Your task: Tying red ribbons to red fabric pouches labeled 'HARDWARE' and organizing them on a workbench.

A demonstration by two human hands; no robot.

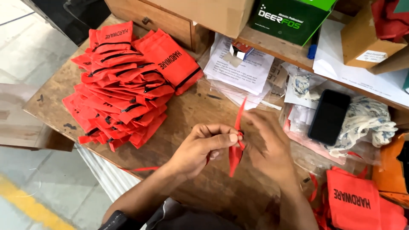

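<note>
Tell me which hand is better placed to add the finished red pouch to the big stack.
Left, probably. The left hand pinches the red pouch and sits nearer the stack of red pouches; the right hand lies farther off.

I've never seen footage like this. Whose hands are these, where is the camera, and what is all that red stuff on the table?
There is no machine here: a person works with bare hands, filmed by a camera on their head looking down, so there is just this one view. The left hand and the right hand together pinch a narrow red strip of fabric above a worn wooden table. On the left lies a pile of red pouches with black zips. A further red pouch lies at the lower right. Near the right hand are a black phone, printed paper sheets and white cord in clear bags.
</note>
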